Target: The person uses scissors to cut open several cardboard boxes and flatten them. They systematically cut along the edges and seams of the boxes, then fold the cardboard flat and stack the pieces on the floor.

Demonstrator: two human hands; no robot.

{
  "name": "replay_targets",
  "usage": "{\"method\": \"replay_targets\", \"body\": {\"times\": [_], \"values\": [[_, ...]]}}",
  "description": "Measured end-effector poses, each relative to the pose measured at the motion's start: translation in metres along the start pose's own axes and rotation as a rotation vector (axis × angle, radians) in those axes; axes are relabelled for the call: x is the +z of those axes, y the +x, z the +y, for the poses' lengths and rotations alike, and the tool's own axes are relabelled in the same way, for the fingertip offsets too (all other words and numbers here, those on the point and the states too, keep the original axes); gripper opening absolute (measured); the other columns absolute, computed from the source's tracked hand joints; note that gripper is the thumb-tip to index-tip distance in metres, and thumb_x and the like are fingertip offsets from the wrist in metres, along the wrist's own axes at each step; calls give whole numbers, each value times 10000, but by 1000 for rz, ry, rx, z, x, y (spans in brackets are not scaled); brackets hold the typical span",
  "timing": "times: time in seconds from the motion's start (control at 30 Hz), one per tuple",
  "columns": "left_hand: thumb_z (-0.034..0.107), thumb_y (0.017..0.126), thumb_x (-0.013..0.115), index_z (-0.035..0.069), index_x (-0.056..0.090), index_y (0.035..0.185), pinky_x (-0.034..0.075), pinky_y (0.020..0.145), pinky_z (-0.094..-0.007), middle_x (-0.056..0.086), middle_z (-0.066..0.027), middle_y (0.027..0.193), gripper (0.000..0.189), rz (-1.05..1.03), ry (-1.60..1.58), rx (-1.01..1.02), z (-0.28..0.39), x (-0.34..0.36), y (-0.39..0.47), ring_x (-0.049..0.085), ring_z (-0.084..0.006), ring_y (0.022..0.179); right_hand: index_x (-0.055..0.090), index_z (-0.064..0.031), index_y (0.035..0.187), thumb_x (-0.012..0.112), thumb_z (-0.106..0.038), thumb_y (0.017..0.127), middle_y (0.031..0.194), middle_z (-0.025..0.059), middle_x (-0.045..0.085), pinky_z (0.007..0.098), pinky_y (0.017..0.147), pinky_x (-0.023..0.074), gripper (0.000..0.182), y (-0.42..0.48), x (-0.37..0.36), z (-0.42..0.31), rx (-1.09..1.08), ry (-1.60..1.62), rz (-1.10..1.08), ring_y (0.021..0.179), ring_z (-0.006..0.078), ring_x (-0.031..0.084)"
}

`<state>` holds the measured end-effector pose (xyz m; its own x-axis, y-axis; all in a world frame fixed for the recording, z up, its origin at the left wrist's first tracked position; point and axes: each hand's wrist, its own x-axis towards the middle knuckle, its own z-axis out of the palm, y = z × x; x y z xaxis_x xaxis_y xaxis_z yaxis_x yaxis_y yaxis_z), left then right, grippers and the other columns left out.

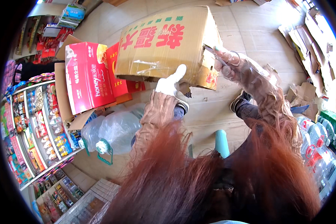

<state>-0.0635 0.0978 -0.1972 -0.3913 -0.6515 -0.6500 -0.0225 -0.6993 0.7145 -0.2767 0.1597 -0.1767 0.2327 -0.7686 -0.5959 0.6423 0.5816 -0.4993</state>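
A large brown cardboard box (pixel 156 42) with red and green printing is tilted in front of me, clear tape along its near side. My left hand (pixel 170 82), in a pale glove, grips its lower near edge, thumb on the outside and fingers hidden behind the cardboard. At the box's right end, my right hand (pixel 226 64) is closed around what look like scissors (pixel 235 58), with a dark finger loop showing. Their blades are mostly hidden at the box's torn corner (pixel 208 54).
Red printed cartons (pixel 86 78) in an open brown box stand left of the cardboard box. Large clear plastic bottles (pixel 117 133) lie below them, near a snack shelf (pixel 39 126). Flattened cardboard (pixel 308 53) and more bottles (pixel 316 134) line the right. A teal stool leg (pixel 222 142) is between my legs.
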Motion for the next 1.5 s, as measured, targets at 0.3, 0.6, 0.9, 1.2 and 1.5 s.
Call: {"method": "replay_targets", "body": {"times": [0.3,0.6,0.9,1.2,1.5], "values": [[259,801,654,77,327,1283,394,924,-507,447,-146,1224,611,-4,-432,-33,-14,9,8,445,-318,1121,531,-48,984,559,-474,817,600,49,501,206,393,333,459,13,20,40,-139,50,76,452,98,431],[279,824,625,42,365,1262,430,918,-432,476,-115,1204,562,-52,-249,-70,-10,21,2,489,-253,1079,533,-53,952,556,-483,814,606,51,501,207,410,343,452,6,21,34,-269,-198,315,477,107,446],[336,845,577,17,407,1236,366,973,-411,510,-102,1188,533,-65,-222,41,-10,28,-5,452,-245,1116,535,-58,919,553,-492,811,612,53,501,207,427,352,448,15,6,12,-282,-329,351,503,117,461],[323,812,628,44,422,1236,320,988,-311,493,-82,1204,549,-15,-121,-115,-5,-11,17,439,-203,1115,538,-63,886,549,-501,809,618,55,501,207,444,361,445,2,-1,11,-128,73,-7,529,126,475],[343,787,651,60,386,1240,457,894,-423,501,-111,1172,596,8,-175,-5,-11,22,-4,517,-255,1041,534,-71,867,546,-514,804,630,55,506,211,465,375,448,13,8,24,-145,140,-22,554,137,494]]}}
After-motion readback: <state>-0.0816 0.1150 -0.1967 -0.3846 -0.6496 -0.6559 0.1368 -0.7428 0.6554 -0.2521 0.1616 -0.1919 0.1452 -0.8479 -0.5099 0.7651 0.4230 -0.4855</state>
